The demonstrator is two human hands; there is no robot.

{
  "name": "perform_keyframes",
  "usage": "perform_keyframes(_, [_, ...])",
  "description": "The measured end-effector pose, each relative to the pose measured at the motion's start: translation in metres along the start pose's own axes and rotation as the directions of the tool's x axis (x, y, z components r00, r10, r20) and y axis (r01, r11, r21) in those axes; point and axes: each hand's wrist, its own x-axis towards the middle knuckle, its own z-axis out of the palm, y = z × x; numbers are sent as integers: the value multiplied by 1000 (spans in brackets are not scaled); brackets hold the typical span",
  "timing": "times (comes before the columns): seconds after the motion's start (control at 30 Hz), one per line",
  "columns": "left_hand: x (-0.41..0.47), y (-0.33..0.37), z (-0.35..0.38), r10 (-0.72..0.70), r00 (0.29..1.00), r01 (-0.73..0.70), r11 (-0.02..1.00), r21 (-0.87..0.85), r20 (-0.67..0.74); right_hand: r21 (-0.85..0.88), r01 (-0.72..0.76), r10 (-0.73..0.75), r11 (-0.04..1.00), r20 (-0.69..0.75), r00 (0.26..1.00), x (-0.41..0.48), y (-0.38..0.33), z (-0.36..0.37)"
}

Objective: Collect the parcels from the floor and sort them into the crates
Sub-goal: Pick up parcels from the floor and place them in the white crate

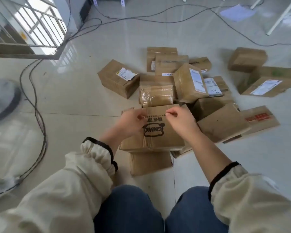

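A cardboard parcel with a black printed logo (pixel 155 132) lies in front of my knees, on top of another brown parcel (pixel 149 163). My left hand (pixel 130 123) and my right hand (pixel 180 121) are over its top face, fingers curled and thumbs against forefingers. Nothing shows between the fingers. Behind it several more brown parcels lie heaped on the floor: a tape-wrapped parcel (pixel 156 95), a labelled parcel at the left (pixel 118 78) and a tilted labelled parcel (pixel 190 82). No crate is in view.
Two more parcels (pixel 267 81) lie apart at the right on the glossy tiled floor (pixel 74 101). Black cables (pixel 39 118) run across the floor at the left and back. A barred metal frame (pixel 32 31) stands at the back left, white table legs (pixel 282 15) at the back right.
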Motion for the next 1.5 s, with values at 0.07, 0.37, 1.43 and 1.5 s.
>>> perform_keyframes(0.07, [0,-1,-3,-41,999,40,999,22,8,-10,-42,41,999,-23,999,2,-3,-3])
perform_keyframes(0.37, [14,-57,-9,-455,882,462,886,35,-124,4,-239,238,971,-111,965,16,21,0])
perform_keyframes(1.43, [8,-42,17,-438,881,266,772,-578,-178,341,-282,335,897,-108,936,16,46,-14])
perform_keyframes(1.5, [8,-39,12,-454,870,241,733,-635,-194,361,-241,282,901,-64,957,16,44,-21])
